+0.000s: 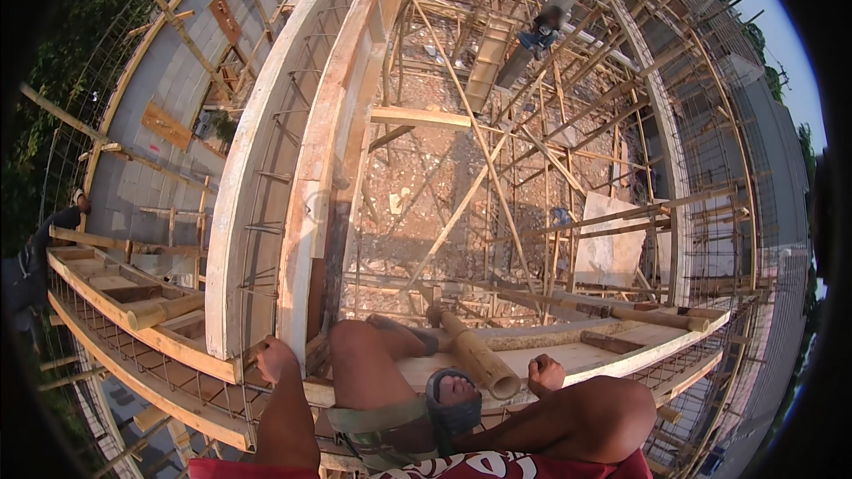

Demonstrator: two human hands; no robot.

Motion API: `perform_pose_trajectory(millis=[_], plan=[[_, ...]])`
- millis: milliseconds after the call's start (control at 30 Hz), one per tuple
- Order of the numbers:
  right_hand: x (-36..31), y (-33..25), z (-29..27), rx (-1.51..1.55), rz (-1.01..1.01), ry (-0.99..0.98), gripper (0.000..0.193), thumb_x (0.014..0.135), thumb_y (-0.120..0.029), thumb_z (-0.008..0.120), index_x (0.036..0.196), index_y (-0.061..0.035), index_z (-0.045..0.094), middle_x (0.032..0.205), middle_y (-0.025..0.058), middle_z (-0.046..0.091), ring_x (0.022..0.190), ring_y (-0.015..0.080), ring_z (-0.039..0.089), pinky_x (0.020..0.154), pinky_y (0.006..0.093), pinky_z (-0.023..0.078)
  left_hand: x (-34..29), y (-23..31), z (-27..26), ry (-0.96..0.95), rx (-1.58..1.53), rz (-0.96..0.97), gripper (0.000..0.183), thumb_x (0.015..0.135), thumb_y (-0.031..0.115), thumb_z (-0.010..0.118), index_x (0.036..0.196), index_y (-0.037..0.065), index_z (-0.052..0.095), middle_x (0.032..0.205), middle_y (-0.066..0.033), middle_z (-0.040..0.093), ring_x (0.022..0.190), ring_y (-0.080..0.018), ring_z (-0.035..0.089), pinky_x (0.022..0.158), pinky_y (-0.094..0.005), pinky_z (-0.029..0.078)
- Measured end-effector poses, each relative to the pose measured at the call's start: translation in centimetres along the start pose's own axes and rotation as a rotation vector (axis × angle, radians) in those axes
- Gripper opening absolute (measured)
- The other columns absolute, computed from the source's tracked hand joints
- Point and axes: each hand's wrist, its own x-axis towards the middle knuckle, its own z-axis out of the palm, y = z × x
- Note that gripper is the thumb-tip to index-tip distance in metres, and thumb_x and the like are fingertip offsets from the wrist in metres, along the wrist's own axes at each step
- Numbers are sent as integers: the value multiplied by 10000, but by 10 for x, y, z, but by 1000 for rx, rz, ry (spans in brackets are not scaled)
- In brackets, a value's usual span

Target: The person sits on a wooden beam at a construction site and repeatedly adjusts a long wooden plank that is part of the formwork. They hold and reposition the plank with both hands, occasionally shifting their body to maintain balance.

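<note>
I sit high on timber beam formwork with my knees bent. My left hand (pixel 277 361) is closed, at the corner where the long wooden beam form (pixel 306 186) meets the crossing one. Steel rebar (pixel 266 229) runs inside that form, and whatever the fingers grip is hidden. Beside my right knee, my right hand (pixel 545 375) makes a loose fist above the crossing form's plank (pixel 603 357); I cannot make out anything in it. A cut bamboo pole (pixel 477 353) lies between my foot and that hand, its hollow end toward me.
Far below lies rubble-strewn ground (pixel 426 168), with bamboo props and crossed braces (pixel 479 155) rising from it. Another person (pixel 541 31) is at the far right of centre. A second person (pixel 49 239) stands at the left edge beside the formwork. A grey block wall (pixel 133 151) stands left.
</note>
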Motion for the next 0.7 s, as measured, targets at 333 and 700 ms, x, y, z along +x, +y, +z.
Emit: perform_pose_trajectory(millis=[333,700], plan=[[0,-1,-1,-35,46,-39,284,872,-326,595,871,-70,719,814,202,714,797,429,691,775,527,546,8,-9,15,78,-21,34,523,948,422,406,1187,79,721,1178,-206,712,1107,-405,661,978,-556,457],[-2,-4,-3,-48,19,-45,247,879,-296,597,882,-77,711,835,190,716,799,414,693,775,529,545,7,-5,8,-5,22,3,520,973,435,388,1240,114,698,1258,-192,680,1181,-401,630,1016,-530,463]])
